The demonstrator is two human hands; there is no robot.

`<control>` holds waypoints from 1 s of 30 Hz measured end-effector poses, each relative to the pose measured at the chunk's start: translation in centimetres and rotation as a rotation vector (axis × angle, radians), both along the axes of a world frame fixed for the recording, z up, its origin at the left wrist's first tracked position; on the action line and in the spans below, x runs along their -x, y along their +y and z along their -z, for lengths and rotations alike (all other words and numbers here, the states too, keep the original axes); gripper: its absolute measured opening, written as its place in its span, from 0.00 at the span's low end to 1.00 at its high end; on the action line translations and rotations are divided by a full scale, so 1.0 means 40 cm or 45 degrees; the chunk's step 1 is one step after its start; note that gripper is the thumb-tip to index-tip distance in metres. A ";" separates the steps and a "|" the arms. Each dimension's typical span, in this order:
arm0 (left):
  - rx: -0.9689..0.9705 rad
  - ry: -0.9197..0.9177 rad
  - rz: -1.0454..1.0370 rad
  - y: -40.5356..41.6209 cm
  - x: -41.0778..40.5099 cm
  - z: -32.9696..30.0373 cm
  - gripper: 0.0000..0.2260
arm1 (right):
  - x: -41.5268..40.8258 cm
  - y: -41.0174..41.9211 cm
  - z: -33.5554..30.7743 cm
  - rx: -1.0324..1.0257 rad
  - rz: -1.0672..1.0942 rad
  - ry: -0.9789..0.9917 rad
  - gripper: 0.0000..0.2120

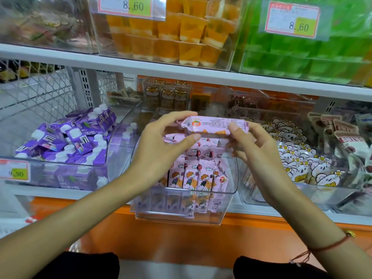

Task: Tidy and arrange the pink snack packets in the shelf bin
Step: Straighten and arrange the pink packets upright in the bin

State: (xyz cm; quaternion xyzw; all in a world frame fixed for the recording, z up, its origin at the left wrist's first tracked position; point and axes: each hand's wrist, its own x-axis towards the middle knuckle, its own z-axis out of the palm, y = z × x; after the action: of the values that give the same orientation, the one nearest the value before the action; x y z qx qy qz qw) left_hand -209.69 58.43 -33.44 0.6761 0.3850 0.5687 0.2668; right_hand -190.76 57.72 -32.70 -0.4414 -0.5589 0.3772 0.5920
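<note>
Both your hands pinch one pink snack packet (214, 125) at frame centre: left hand (161, 146) on its left end, right hand (255, 150) on its right, above the clear shelf bin (231, 200) of upright pink packets (193, 176).

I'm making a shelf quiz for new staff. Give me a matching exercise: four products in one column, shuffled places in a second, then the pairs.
1. pink packet
2. purple cartons
3. orange cups
4. green bin

A. upper shelf, right
B. held in both hands
C. lower shelf, left bin
D. upper shelf, middle

Pairs: 1-B, 2-C, 3-D, 4-A
</note>
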 end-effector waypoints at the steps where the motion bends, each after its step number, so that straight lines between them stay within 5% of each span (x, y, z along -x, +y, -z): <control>1: -0.035 0.012 -0.027 0.007 0.006 -0.002 0.17 | -0.004 0.002 0.002 0.005 0.029 -0.075 0.19; 10: 0.005 0.375 -0.234 0.110 -0.001 0.015 0.16 | -0.036 0.016 0.051 0.079 0.128 -0.852 0.15; 19: -0.029 0.760 -0.145 0.138 -0.042 -0.061 0.24 | -0.055 0.001 0.041 0.079 0.058 -0.849 0.13; 24: 0.033 0.827 -0.012 0.188 -0.096 -0.116 0.14 | -0.063 -0.003 0.044 0.089 0.016 -0.904 0.17; 30: 0.149 1.211 -0.021 0.265 -0.164 -0.040 0.14 | -0.072 -0.004 0.050 0.077 -0.010 -0.887 0.16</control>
State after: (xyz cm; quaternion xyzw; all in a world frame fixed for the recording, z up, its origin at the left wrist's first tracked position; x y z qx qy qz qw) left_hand -203.15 69.02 -31.82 0.8421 0.5011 0.1759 0.0941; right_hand -187.90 57.54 -34.69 -0.5586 -0.7177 0.2227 0.3510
